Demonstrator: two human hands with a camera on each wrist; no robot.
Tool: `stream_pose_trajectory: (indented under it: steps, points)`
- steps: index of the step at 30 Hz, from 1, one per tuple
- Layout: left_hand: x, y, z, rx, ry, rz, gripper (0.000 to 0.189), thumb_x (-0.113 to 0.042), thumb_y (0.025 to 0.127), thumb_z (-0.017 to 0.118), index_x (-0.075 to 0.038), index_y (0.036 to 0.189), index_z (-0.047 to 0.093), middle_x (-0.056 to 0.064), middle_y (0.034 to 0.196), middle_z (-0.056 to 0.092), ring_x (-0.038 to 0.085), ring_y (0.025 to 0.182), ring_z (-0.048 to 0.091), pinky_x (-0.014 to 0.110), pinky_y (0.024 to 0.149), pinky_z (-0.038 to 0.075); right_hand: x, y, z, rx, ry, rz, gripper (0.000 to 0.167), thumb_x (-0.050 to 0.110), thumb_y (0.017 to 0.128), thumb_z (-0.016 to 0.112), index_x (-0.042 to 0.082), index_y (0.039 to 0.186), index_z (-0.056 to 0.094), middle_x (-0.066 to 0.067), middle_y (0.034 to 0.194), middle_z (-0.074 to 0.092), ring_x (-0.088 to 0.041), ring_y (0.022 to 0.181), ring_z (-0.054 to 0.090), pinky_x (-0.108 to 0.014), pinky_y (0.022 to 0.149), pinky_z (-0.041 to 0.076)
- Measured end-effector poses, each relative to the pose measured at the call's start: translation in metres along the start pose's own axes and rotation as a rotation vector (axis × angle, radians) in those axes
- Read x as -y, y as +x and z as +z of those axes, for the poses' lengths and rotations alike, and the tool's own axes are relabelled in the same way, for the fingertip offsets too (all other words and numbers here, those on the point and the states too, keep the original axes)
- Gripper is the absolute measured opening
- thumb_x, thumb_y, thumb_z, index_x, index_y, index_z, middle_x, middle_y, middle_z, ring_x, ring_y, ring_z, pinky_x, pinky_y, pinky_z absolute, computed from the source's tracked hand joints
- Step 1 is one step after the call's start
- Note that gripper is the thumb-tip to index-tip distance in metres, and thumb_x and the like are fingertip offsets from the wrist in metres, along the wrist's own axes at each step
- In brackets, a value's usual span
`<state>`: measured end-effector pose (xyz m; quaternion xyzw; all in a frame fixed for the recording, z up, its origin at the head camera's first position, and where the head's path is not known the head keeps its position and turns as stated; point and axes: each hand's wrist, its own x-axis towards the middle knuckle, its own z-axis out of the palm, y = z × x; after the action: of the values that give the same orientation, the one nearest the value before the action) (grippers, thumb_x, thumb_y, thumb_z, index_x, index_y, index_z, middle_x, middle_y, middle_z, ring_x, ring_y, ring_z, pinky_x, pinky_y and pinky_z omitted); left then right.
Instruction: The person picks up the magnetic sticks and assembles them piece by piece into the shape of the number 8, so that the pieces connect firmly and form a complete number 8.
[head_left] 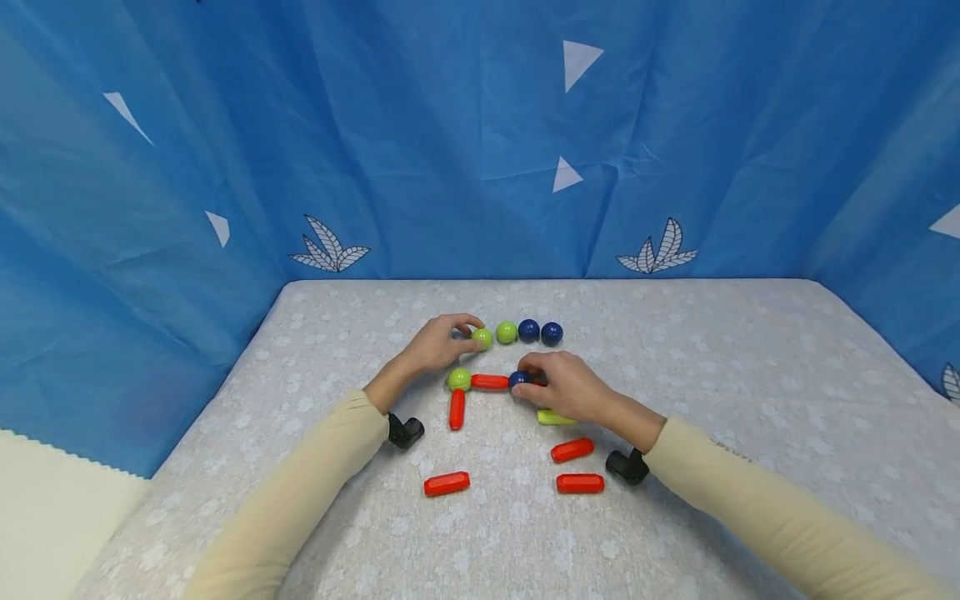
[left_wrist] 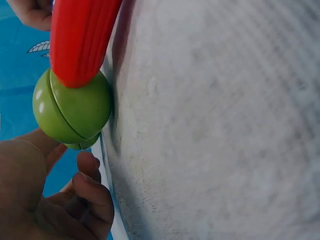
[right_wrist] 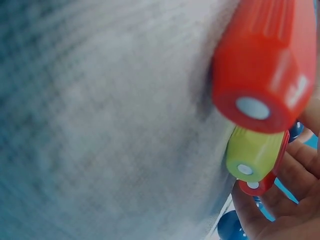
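Note:
In the head view, my left hand (head_left: pixel 442 340) pinches a green ball (head_left: pixel 482 338) with thumb and index finger at the left end of a row of balls. Part of a blue ball (head_left: pixel 457 335) shows behind those fingers. My right hand (head_left: pixel 562 383) pinches another blue ball (head_left: pixel 519 380), which sits at the right end of a red rod (head_left: pixel 490 382). At that rod's left end is a second green ball (head_left: pixel 459 379), and from it another red rod (head_left: pixel 457 410) points toward me. The left wrist view shows this joined green ball (left_wrist: pixel 72 107) close up, in front of the left hand (left_wrist: pixel 55 195).
Right of the left hand, a green ball (head_left: pixel 507 332) and two blue balls (head_left: pixel 540 332) continue the row. A yellow-green rod (head_left: pixel 556 417) lies below the right hand. Loose red rods lie nearer me, one at left (head_left: pixel 446 483) and two at right (head_left: pixel 579 483). A blue curtain (head_left: pixel 480 167) hangs behind the table.

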<state>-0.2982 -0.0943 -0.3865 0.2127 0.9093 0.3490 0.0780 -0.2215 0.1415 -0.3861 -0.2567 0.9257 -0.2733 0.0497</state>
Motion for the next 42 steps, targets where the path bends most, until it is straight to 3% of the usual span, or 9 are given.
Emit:
stream_pose_trajectory:
  steps: [4,10,14,20,23,27,30,37,42]
  points:
    - [0.0,-0.001,-0.001,-0.005,0.006,0.001,0.036,-0.027,0.095,0.068,-0.011,0.127,0.064,0.016,0.122,0.063,0.032,0.115,0.058,0.047,0.096,0.044,0.002,0.001,-0.001,-0.001,-0.013,0.001,0.031,0.029,0.093,0.071,0.006,0.114,0.068,0.002,0.094,0.067,-0.014,0.082,0.058,-0.035,0.079,0.05]
    - [0.001,-0.001,0.0,0.028,-0.07,-0.035,0.036,-0.024,0.096,0.067,-0.009,0.129,0.061,0.016,0.122,0.062,0.019,0.068,0.063,0.032,0.067,0.051,0.001,0.003,0.0,0.001,-0.024,0.001,0.032,0.03,0.093,0.071,0.006,0.114,0.068,0.001,0.095,0.067,-0.014,0.083,0.059,-0.036,0.08,0.05]
    - [0.001,-0.001,0.0,0.05,-0.103,-0.063,0.037,-0.024,0.097,0.066,-0.009,0.13,0.059,0.016,0.125,0.061,0.018,0.06,0.06,0.03,0.06,0.049,0.001,0.002,0.001,0.001,-0.028,0.001,0.031,0.029,0.093,0.071,0.006,0.113,0.068,0.001,0.095,0.067,-0.014,0.082,0.058,-0.035,0.079,0.05]
    - [0.003,-0.002,-0.001,0.038,-0.093,-0.063,0.037,-0.024,0.097,0.067,-0.01,0.13,0.059,0.016,0.123,0.062,0.022,0.064,0.063,0.033,0.064,0.051,0.001,0.002,0.0,-0.003,-0.028,-0.016,0.032,0.029,0.093,0.071,0.005,0.113,0.068,0.0,0.095,0.068,-0.014,0.083,0.06,-0.036,0.08,0.051]
    - [0.003,-0.003,-0.001,0.009,-0.048,-0.042,0.035,-0.025,0.096,0.068,-0.011,0.127,0.061,0.014,0.121,0.063,0.027,0.087,0.066,0.04,0.08,0.051,0.001,0.002,0.0,-0.001,-0.026,-0.018,0.032,0.03,0.093,0.071,0.005,0.113,0.068,0.001,0.094,0.067,-0.013,0.082,0.059,-0.035,0.079,0.051]
    - [0.004,-0.006,-0.002,-0.036,-0.004,-0.014,0.033,-0.027,0.095,0.069,-0.012,0.124,0.064,0.011,0.119,0.065,0.03,0.117,0.056,0.047,0.098,0.042,0.0,0.002,-0.001,0.001,-0.025,-0.012,0.031,0.03,0.093,0.071,0.006,0.113,0.068,0.001,0.094,0.067,-0.013,0.081,0.058,-0.034,0.078,0.05]
    - [0.005,-0.011,-0.004,-0.064,-0.03,-0.011,0.032,-0.028,0.094,0.07,-0.013,0.122,0.064,0.009,0.117,0.065,0.029,0.114,0.057,0.046,0.094,0.044,0.0,0.001,-0.001,0.0,-0.028,-0.004,0.032,0.03,0.093,0.071,0.006,0.113,0.068,0.001,0.094,0.067,-0.013,0.081,0.058,-0.035,0.078,0.05]
    - [0.001,-0.041,-0.009,-0.13,-0.234,0.031,0.034,-0.028,0.094,0.07,-0.014,0.125,0.062,0.007,0.117,0.063,0.023,0.071,0.056,0.034,0.064,0.045,0.0,0.001,-0.001,0.001,-0.036,-0.005,0.033,0.03,0.093,0.071,0.005,0.115,0.068,0.001,0.094,0.067,-0.013,0.08,0.058,-0.034,0.077,0.05]
    - [-0.01,-0.077,-0.008,-0.074,-0.306,0.067,0.04,-0.026,0.095,0.069,-0.013,0.132,0.06,0.01,0.119,0.061,0.017,0.054,0.043,0.029,0.051,0.039,0.001,0.002,0.0,0.001,-0.04,-0.015,0.033,0.03,0.093,0.071,0.005,0.115,0.068,0.001,0.094,0.066,-0.013,0.08,0.057,-0.034,0.077,0.05]
